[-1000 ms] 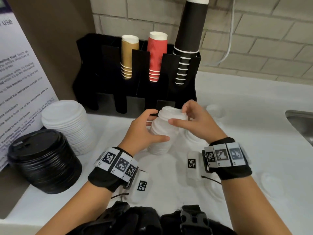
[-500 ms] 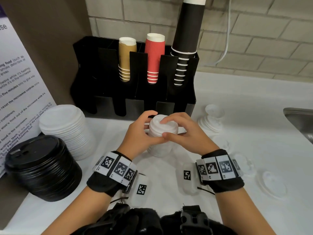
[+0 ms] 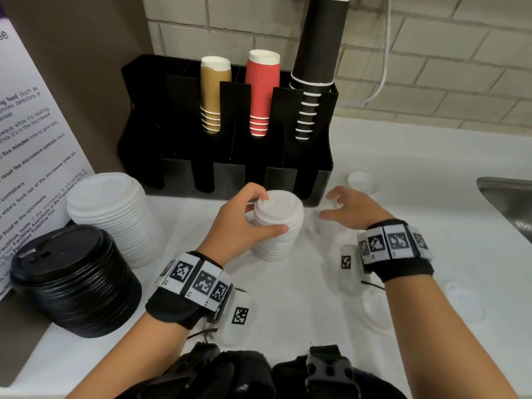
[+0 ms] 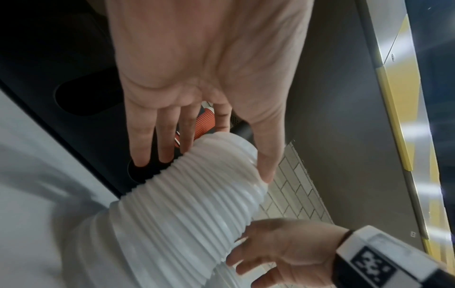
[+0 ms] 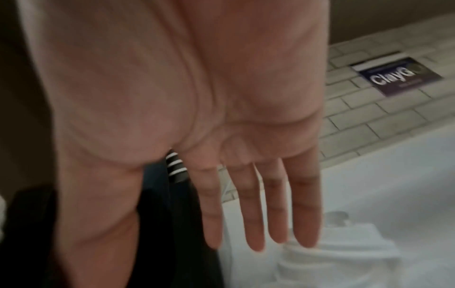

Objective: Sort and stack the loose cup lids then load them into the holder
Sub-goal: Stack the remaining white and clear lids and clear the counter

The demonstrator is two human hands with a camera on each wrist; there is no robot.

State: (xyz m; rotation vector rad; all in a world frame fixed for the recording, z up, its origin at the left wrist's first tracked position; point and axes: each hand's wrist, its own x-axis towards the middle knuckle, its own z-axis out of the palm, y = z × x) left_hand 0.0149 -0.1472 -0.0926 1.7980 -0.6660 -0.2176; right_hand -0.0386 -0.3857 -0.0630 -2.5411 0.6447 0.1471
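A stack of small white lids (image 3: pixel 277 234) stands on the white counter in front of the black holder (image 3: pixel 178 133). My left hand (image 3: pixel 269 214) grips its upper part, thumb in front and fingers behind; the left wrist view shows that left hand (image 4: pixel 206 167) around the ribbed stack (image 4: pixel 187 198). To the right of the stack my right hand (image 3: pixel 331 205) hovers with spread fingers and holds nothing. In the right wrist view the right hand (image 5: pixel 256 230) has straight fingers above blurred white lids (image 5: pixel 344 257).
A wide white lid stack (image 3: pixel 112 217) and a black lid stack (image 3: pixel 72 280) stand at the left. The holder has gold, red and black cup stacks in its rear slots. Loose white lids (image 3: pixel 361 181) (image 3: pixel 374 309) lie right of the hands. A steel sink (image 3: pixel 512 203) is far right.
My right hand has let go of the top of the small stack and moved away to the right. The left hand keeps its grip on the stack.
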